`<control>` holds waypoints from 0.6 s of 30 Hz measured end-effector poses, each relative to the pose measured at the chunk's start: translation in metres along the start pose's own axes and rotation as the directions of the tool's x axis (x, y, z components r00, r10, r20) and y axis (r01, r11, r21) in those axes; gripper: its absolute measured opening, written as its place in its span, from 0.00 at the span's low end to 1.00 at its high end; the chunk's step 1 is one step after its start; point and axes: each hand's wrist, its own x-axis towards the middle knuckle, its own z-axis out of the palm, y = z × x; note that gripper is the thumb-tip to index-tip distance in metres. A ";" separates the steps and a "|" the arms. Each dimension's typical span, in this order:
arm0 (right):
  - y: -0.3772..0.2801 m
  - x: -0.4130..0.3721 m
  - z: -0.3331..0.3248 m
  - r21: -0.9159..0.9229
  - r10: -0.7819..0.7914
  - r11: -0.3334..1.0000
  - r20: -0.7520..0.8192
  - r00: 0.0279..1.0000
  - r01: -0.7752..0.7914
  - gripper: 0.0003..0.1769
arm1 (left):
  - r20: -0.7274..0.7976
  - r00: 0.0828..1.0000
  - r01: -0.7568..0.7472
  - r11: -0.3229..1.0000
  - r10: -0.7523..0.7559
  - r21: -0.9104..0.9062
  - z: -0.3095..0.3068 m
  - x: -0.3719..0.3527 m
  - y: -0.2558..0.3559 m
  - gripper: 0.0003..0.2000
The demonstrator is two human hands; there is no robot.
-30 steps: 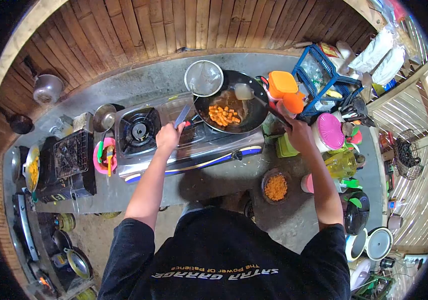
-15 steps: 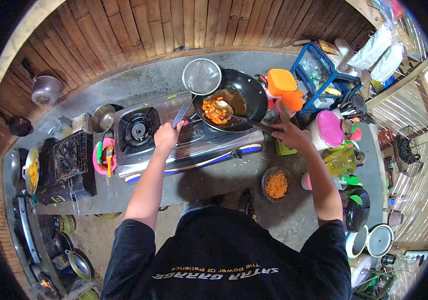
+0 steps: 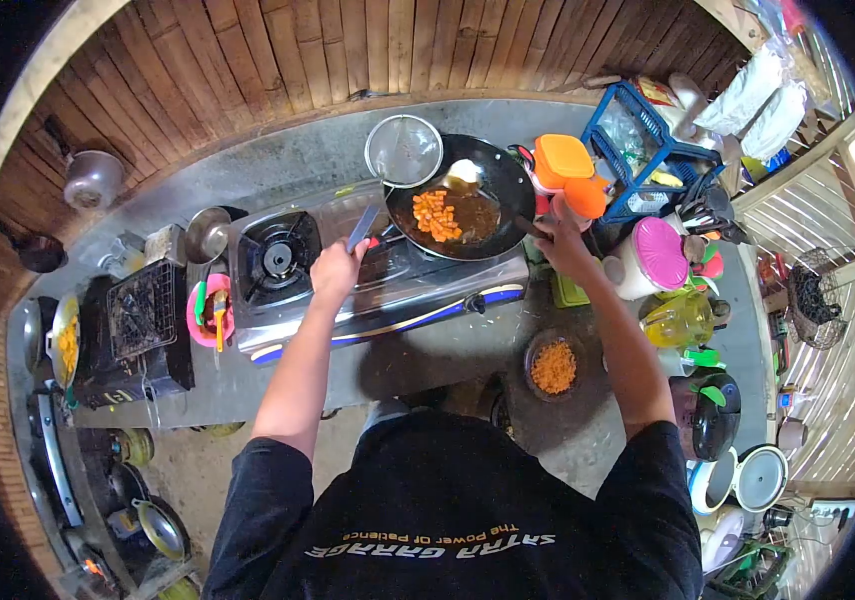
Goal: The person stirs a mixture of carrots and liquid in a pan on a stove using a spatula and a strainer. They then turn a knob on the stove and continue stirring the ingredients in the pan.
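Note:
My left hand (image 3: 336,270) is closed round a flat grey-blue handle (image 3: 362,228), which seems to lead up to the round mesh strainer (image 3: 404,151) at the wok's upper left rim. In the black wok (image 3: 503,185), orange diced pieces (image 3: 436,216) lie in a heap on the left side, beside brown oil (image 3: 478,218). My right hand (image 3: 563,245) grips the dark handle of a ladle (image 3: 465,173); its shiny bowl is at the far side of the wok, apart from the pieces. The wok sits on the right burner of the stove (image 3: 388,310).
The left burner (image 3: 279,260) has nothing on it. A bowl of orange shreds (image 3: 553,368) stands right of the stove front. Orange-lidded containers (image 3: 563,162), a pink-lidded tub (image 3: 660,252) and an oil jug (image 3: 678,320) crowd the right. A pink bowl (image 3: 210,312) holds utensils at left.
The ladle has moved away from the orange pieces to the wok's far side, and my right hand has shifted slightly up. The pieces now lie in a heap. My left hand has hardly moved.

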 end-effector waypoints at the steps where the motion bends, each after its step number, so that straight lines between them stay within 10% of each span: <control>1: -0.007 -0.002 0.003 0.111 0.069 0.991 0.067 0.995 -0.076 0.21 | 0.001 1.000 0.002 1.000 -0.002 0.006 0.000 0.000 0.000 0.27; 8: -0.043 -0.041 -0.041 0.281 0.173 0.939 0.113 0.978 -0.199 0.22 | 0.014 1.000 0.019 1.000 -0.019 0.007 0.000 0.001 0.001 0.28; 18: -0.033 -0.058 -0.054 -0.129 0.258 0.956 -0.069 0.964 -0.265 0.20 | 0.043 0.999 0.025 1.000 -0.024 -0.003 0.000 0.002 0.000 0.28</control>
